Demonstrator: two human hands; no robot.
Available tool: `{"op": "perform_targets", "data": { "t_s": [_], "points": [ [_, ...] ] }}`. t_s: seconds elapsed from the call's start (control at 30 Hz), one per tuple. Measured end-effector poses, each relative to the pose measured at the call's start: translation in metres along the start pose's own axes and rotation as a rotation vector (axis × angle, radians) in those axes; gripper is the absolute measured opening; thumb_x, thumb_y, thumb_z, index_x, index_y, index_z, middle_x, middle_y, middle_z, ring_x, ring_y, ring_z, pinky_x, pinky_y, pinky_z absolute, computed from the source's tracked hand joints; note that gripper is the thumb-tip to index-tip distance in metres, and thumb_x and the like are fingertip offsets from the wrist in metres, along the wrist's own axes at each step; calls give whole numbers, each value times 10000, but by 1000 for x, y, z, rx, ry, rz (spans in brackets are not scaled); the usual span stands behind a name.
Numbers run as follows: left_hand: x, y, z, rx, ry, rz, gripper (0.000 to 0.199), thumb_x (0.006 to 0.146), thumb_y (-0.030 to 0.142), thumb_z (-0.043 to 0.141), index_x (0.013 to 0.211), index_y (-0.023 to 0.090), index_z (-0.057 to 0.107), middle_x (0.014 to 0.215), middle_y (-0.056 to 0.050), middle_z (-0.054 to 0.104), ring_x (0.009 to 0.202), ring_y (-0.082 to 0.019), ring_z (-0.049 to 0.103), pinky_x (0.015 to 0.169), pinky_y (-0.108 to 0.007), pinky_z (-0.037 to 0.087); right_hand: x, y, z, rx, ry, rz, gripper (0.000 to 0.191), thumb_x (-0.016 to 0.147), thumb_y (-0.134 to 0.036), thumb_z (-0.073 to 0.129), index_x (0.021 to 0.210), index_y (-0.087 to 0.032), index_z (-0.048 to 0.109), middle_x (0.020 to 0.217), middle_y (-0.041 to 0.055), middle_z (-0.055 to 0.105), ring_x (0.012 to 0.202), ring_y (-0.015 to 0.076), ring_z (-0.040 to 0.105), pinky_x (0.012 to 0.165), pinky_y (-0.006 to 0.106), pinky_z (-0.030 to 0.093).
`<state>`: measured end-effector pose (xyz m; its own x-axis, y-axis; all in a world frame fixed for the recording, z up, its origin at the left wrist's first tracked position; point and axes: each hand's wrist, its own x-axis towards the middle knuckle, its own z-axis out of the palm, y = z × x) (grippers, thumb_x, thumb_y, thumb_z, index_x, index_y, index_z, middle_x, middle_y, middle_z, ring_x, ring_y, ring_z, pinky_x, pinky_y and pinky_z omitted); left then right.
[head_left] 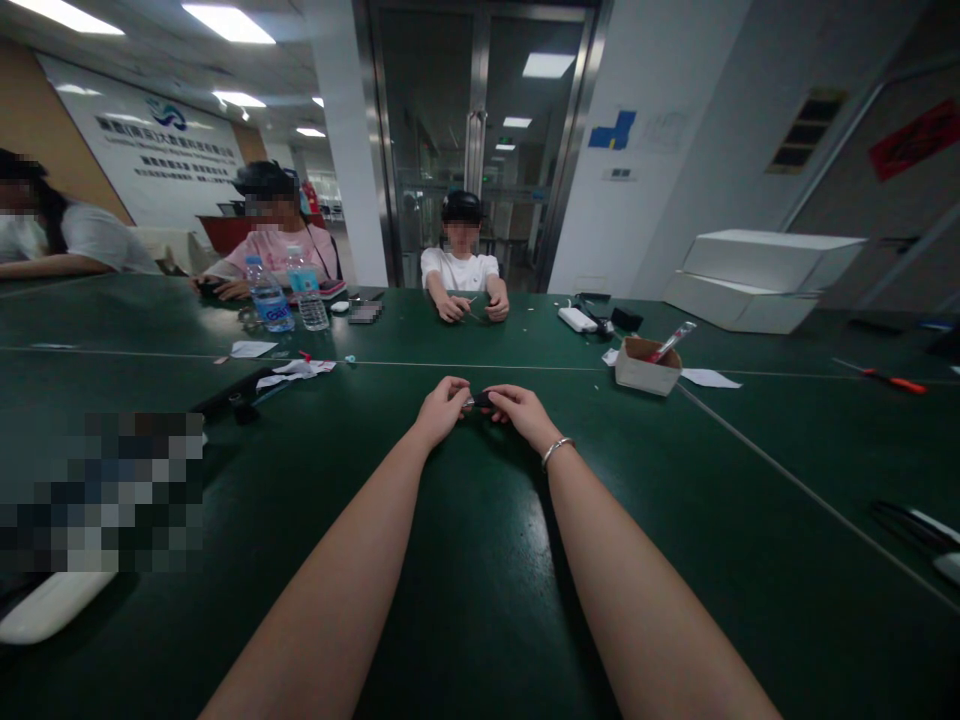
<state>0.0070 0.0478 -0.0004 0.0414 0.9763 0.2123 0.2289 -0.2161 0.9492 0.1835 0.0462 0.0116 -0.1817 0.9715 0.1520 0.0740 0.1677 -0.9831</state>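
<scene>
Both my hands meet above the green table (465, 520) in the middle of the view. Between them is a small black object (481, 399) with a shiny metallic end on its left side. My left hand (444, 408) pinches the metallic end. The fingers of my right hand (519, 410) close on the black part, and a silver bracelet (557, 453) circles that wrist. What exactly the small object is cannot be made out.
Ahead right stands a small open box (648, 368) with a tube in it. Two bottles (271, 297) and paper scraps (296, 372) lie ahead left. A red screwdriver (894, 381) and white boxes (750, 280) are at right. A person (460, 262) sits opposite.
</scene>
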Motion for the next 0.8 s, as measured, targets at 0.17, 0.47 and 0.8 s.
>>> {"op": "perform_targets", "data": {
  "t_s": [0.17,0.47,0.8],
  "points": [
    [-2,1,0,76,-11,22,235,879,347,506,1040,209,608,791,-20,630,624,-119,571,564,-225,419,1,2,0,16,1,-11,163,798,-225,678,942,-152,703,712,27,710,504,77,573,462,175,414],
    [3,-5,-1,70,-57,34,248,900,321,448,1000,190,634,695,-5,608,611,-129,540,607,-248,417,-1,0,1,41,22,-4,125,813,-163,641,927,-136,684,716,16,697,494,61,565,471,167,418],
    [3,-7,1,29,-65,84,228,894,308,473,1003,180,628,752,-15,614,677,-134,557,676,-262,445,0,0,1,27,15,0,139,809,-160,635,940,-134,676,738,13,696,484,56,563,463,164,406]
  ]
}}
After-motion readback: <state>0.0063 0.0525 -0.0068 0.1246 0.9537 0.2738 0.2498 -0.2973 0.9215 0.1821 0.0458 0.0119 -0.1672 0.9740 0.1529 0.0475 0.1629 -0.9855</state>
